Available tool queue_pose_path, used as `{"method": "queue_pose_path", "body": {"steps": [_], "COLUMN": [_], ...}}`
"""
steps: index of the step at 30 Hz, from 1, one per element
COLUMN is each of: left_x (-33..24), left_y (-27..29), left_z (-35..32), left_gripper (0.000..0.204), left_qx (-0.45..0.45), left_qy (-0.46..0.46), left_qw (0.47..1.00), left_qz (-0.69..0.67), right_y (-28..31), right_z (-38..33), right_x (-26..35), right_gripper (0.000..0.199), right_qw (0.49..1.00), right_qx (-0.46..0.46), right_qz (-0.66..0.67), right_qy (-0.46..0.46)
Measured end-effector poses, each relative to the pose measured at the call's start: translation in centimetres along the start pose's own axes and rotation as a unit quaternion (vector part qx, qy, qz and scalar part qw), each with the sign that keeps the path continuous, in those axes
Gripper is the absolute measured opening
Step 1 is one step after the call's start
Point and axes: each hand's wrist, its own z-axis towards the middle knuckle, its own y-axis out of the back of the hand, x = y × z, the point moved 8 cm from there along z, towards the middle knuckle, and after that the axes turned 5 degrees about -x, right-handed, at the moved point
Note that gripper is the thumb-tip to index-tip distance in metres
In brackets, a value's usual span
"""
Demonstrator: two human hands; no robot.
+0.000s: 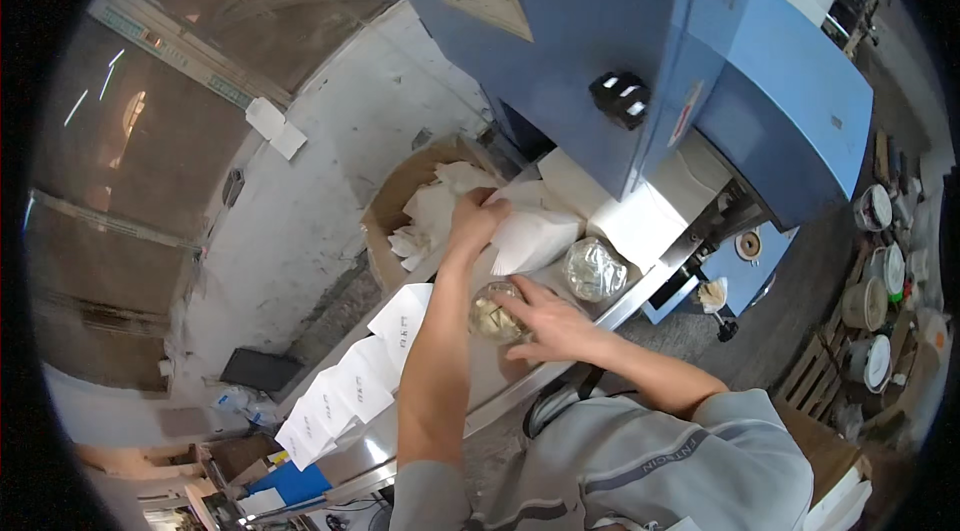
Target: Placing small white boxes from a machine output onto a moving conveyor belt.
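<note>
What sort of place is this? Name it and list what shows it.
Probably a small print or paper-converting workshop. A big blue machine stands over a metal bench; a cardboard box holds white paper pieces; lidded buckets sit on the concrete floor.

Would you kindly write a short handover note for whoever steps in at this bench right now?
Left hand: reaching forward, grip on a white paper sheet at the stack by the cardboard box.
Right hand: fingers on a small clear round container on the metal bench.
A second clear container sits further right, below the blue machine.
White sheets are lined along the bench's left end; more white paper fills the box.
Done: several sheets laid out.
Left: the container and sheet in hand are not yet put down.
</note>
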Motion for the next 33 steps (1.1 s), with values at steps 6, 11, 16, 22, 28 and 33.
{"method": "queue_pose_path", "body": {"steps": [6,11,16,22,28,33], "left_x": [5.6,6.5,6.9,6.6,6.9,8.0], "left_y": [5.4,7.0,7.7,7.3,7.7,8.7], "left_z": [-3.8,-5.1,-5.6,-5.3,-5.1,-5.8], "left_gripper": [0.041,0.042,0.043,0.044,0.042,0.047], "left_qx": [0.015,-0.029,-0.032,-0.016,-0.025,-0.003], "left_qy": [0.012,0.025,0.037,0.045,0.045,0.061], "left_qw": [0.975,0.963,0.951,0.952,0.954,0.971], "left_qz": [-0.221,-0.268,-0.305,-0.304,-0.295,-0.231], "right_y": [10.2,7.4,3.2,-3.6,-4.4,1.1], "right_z": [2.7,6.5,3.8,-1.4,-0.6,-3.6], "right_x": [-1.9,-6.8,-3.7,0.3,0.0,-0.4], "right_gripper": [0.045,0.066,0.101,0.130,0.117,0.117], "right_qw": [0.970,0.972,0.974,0.978,0.987,0.977], "right_qx": [-0.212,-0.105,-0.125,-0.149,-0.145,-0.176], "right_qz": [0.097,0.111,0.168,0.100,0.024,0.074], "right_qy": [-0.073,-0.180,-0.083,-0.105,-0.063,-0.097]}}
